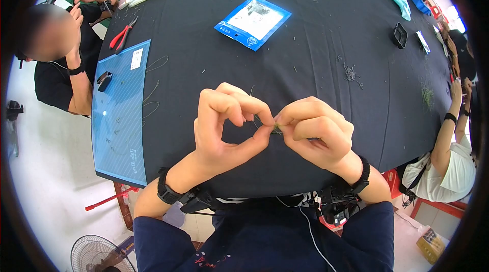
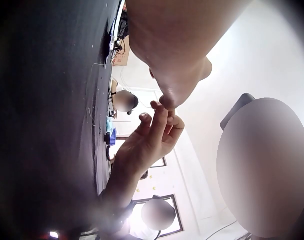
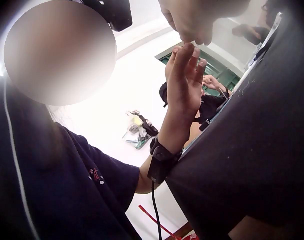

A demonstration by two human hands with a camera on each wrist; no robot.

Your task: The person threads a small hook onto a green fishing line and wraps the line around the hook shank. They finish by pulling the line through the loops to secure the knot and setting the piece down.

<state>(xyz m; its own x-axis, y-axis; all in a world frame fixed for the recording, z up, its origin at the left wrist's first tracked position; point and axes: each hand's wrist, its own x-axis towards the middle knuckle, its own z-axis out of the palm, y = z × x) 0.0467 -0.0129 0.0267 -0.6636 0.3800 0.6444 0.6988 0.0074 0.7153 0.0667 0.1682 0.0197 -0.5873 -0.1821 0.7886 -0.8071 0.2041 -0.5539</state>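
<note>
Over the near side of the black-covered table, both hands meet fingertip to fingertip. My left hand (image 1: 213,132) pinches a thin green line (image 1: 276,129) between thumb and forefinger, which form a round loop. Opposite it, my right hand (image 1: 323,134) pinches the same bit of line, its other fingers curled in. A fine strand rises a little above the left fingertips. In the left wrist view the right hand (image 2: 144,147) reaches toward the left fingertips, and the line is too fine to make out. The right wrist view shows the left hand (image 3: 184,90) from the side.
A blue mat (image 1: 119,119) lies at left with loose strands, a small black tool (image 1: 104,81) and red-handled pliers (image 1: 123,35). Further off is a blue-and-white packet (image 1: 253,21). At right are a dark tangle (image 1: 351,73) and a black tray (image 1: 400,36). Other people sit at both sides.
</note>
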